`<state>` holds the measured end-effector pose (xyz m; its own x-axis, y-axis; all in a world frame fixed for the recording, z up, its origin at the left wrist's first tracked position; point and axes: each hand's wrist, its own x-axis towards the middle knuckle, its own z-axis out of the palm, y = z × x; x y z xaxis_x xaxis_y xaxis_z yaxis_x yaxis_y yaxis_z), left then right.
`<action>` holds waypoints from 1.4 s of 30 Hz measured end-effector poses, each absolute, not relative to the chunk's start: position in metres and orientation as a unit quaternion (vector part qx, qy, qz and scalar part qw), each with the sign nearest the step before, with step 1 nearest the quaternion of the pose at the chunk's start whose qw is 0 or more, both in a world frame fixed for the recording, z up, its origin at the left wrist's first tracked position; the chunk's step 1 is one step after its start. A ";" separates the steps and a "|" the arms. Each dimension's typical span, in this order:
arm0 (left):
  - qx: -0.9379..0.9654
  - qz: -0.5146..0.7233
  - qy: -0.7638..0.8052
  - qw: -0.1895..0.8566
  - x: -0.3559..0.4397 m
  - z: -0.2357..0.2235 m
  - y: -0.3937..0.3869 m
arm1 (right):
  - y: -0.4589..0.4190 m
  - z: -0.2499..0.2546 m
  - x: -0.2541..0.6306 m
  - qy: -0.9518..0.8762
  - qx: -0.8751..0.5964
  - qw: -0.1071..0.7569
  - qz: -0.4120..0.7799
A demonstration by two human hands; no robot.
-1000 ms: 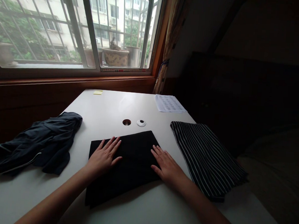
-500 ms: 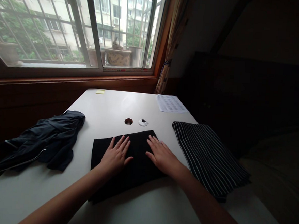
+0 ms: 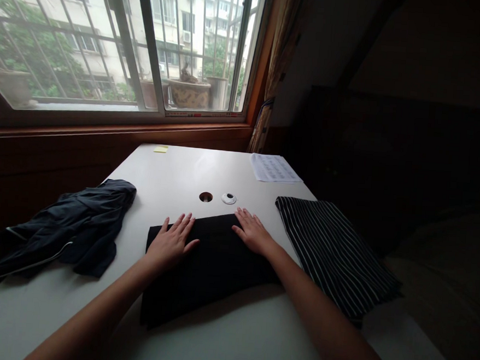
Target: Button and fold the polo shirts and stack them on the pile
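A folded black garment (image 3: 213, 266) lies flat on the white table (image 3: 174, 175) in front of me; its exact kind does not show. My left hand (image 3: 172, 241) rests palm down on its far left part, fingers spread and fingertips at the far edge. At the far right corner, my right hand (image 3: 253, 230) lies flat too, its fingers stretched out over the edge. Neither hand grips the cloth. Part of the garment's right side is hidden under my right hand and forearm.
A crumpled dark navy garment (image 3: 81, 223) hangs over the table's left edge. On the right lies a black and white striped cloth (image 3: 329, 246). Beyond the black garment are a round cable hole (image 3: 206, 197) and its white cover (image 3: 229, 199). Papers (image 3: 274, 168) and a yellow note (image 3: 160, 149) lie farther back.
Both hands have slid toward the far edge of the black garment, my left hand also a little leftward. The garment has stayed nearly in place.
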<state>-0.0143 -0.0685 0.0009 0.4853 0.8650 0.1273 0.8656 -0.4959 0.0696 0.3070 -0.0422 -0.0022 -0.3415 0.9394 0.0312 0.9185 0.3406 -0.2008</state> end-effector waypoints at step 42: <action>-0.744 -0.319 -0.576 -0.117 -0.107 0.000 -0.054 | -0.143 -0.006 0.346 -0.788 -0.562 0.217 0.128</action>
<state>-0.1068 -0.0545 -0.0001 0.1329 0.9310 0.3401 0.7820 -0.3093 0.5411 0.3457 -0.1432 -0.0056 -0.2746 0.9408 0.1987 0.8299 0.3362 -0.4453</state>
